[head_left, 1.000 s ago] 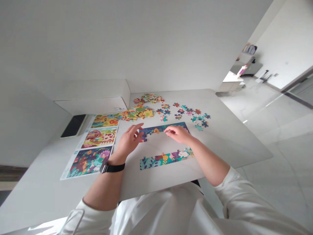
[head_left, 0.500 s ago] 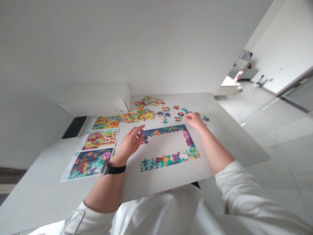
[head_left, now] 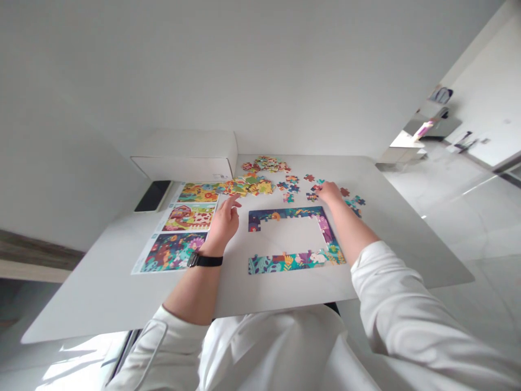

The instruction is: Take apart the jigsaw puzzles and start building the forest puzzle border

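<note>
A partly joined puzzle frame (head_left: 299, 260) lies on the grey-white table, with a bare middle and a gap along its left side. My left hand (head_left: 226, 220) hovers left of the frame, beside the picture sheet (head_left: 166, 255), its fingers apart and holding nothing. Loose dark pieces (head_left: 312, 197) lie behind the frame. Over them is my right hand (head_left: 329, 193), fingers pressed together at a piece; whether one is gripped is too small to tell. More teal and dark pieces (head_left: 355, 205) lie right of this hand.
Yellow pieces (head_left: 260, 186) and a red-green pile (head_left: 266, 163) lie at the back. A white box (head_left: 183, 167) stands against the wall at the back left, with a black phone (head_left: 153, 196) in front of it.
The view has shifted, so the table's things appear further right. My left hand has moved left, off the frame's upper left corner, which now shows. My right hand stays among the loose pieces.
</note>
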### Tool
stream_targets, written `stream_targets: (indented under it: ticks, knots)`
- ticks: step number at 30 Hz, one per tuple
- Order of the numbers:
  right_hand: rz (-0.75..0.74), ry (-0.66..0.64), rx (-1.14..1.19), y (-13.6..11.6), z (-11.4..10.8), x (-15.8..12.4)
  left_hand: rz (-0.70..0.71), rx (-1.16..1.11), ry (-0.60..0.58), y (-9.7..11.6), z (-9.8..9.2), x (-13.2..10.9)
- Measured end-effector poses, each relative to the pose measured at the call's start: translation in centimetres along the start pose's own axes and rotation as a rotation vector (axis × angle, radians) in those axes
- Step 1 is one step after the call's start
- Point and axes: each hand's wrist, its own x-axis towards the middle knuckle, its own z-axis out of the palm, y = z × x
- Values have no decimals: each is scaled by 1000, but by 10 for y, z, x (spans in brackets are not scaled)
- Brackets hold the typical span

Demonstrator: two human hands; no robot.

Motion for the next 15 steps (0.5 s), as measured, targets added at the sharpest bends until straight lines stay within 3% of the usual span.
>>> stream_targets:
  ticks: [5, 9, 12, 15]
  knots:
    - [108, 73, 113, 4, -4, -7, 1, -24, -15, 9, 0, -1]
    - [109, 63, 417, 2, -19, -23, 11, -42, -35, 17, -1, -2]
    - [-14, 72, 712, -7, -32, -47, 34, -82, -38, 21, 0, -4]
    - [-199, -2, 896, -24, -36, -85, 23, -152, -55, 22, 3, -6]
